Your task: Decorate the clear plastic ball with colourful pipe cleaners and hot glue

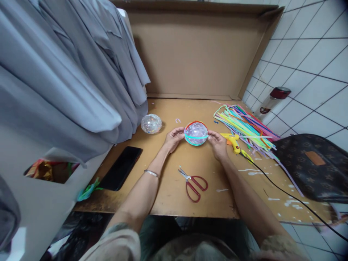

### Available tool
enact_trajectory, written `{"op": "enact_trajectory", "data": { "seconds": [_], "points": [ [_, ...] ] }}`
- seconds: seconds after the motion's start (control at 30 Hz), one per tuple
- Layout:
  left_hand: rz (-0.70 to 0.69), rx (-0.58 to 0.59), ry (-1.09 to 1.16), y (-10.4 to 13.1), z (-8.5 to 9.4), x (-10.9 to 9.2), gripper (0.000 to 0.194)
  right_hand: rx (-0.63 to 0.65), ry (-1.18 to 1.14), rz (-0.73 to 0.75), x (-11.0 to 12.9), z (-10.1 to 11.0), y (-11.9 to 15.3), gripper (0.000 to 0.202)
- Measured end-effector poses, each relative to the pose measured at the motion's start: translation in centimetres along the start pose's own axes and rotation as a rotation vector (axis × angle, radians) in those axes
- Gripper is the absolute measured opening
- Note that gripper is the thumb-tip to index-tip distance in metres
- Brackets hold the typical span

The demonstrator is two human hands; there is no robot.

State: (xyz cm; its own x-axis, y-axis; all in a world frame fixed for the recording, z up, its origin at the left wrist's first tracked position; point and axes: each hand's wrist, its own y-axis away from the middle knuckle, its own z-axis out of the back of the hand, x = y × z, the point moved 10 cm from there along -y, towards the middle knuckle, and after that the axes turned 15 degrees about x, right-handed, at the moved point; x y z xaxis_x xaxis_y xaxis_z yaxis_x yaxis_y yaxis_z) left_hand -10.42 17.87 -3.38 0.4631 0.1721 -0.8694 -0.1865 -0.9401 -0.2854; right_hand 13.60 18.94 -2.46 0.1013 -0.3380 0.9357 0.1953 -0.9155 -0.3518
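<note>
Between my two hands is a clear, faceted-looking ball [196, 131] with coloured strips around it, red-orange over the top and turquoise across the front. My left hand [174, 139] pinches its left side, where a pale lilac strip shows. On the opposite side, the fingers of my right hand [217, 143] are closed at the end of the turquoise strip. A second clear ball [151, 124] rests on the table to the left. Red-handled scissors [193, 183] lie in front of me, partly open. Just right of my right hand lies a yellow glue gun [232, 141].
A heap of coloured pipe cleaners [244, 123] lies at the right, near a bottle [270, 103] and a dark patterned bag [312, 168]. The glue gun's black cord [274, 183] crosses the right side. A phone [121, 168] lies left; cardboard [195, 54] stands behind.
</note>
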Motion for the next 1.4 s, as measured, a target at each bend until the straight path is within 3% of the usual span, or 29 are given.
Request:
{"op": "enact_trajectory", "data": {
  "seconds": [0.13,0.67,0.9,1.17,1.4],
  "points": [
    [0.013,0.041,0.0,-0.1,-0.4,0.1,0.053,-0.017,-0.029,-0.014,-0.1,0.2,0.0,0.033],
    [0.05,0.02,0.061,0.1,-0.4,0.3,0.049,0.011,0.014,-0.024,0.3,0.0,0.2,0.033],
    [0.052,0.031,0.044,0.0,-0.8,0.6,0.049,-0.087,0.026,0.025,1.2,0.2,0.4,0.028],
    [-0.043,-0.017,-0.227,0.1,-0.7,0.0,0.034,-0.173,0.182,0.093,2.5,0.4,1.1,0.021],
    [-0.047,0.007,-0.469,0.4,-1.0,-0.8,0.022,-0.172,0.285,0.053,1.6,-0.1,1.5,0.02]
  ]
}}
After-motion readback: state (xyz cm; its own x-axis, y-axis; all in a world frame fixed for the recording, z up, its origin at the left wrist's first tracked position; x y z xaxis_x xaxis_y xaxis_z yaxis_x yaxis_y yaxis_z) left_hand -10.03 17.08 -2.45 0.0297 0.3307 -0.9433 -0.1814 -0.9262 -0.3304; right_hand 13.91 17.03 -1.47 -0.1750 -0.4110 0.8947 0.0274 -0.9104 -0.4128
